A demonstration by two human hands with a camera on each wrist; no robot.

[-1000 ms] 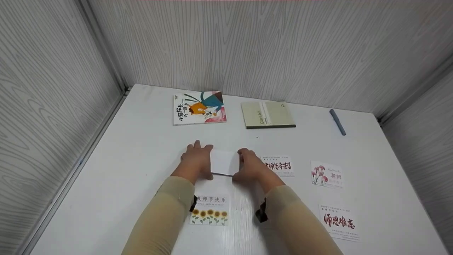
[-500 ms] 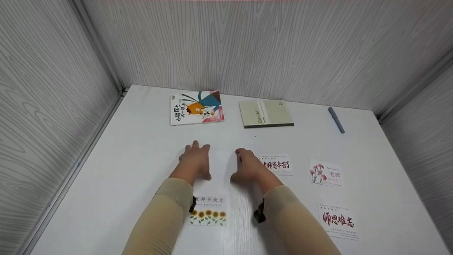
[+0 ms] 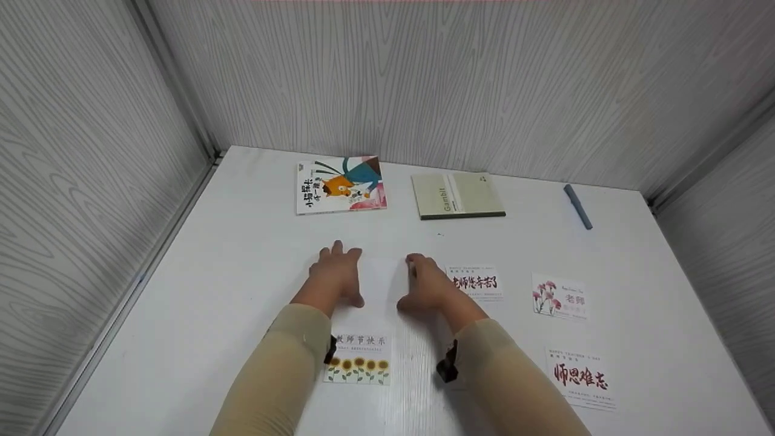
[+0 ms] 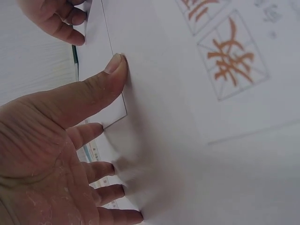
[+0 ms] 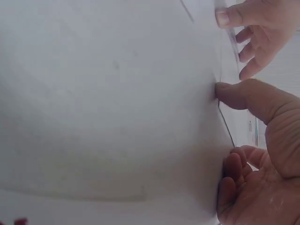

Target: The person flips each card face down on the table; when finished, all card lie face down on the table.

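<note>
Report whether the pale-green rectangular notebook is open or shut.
Shut: the pale-green rectangular notebook lies flat, its printed "Gambit" cover facing up.

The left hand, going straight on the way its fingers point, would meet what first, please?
Probably the picture book: in the head view, the left hand points toward its near edge, though height is unclear.

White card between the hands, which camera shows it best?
Left wrist: the white card shows a dark edge and one corner there. The right wrist view shows stretches of its edge; in the head view it nearly blends into the table.
</note>
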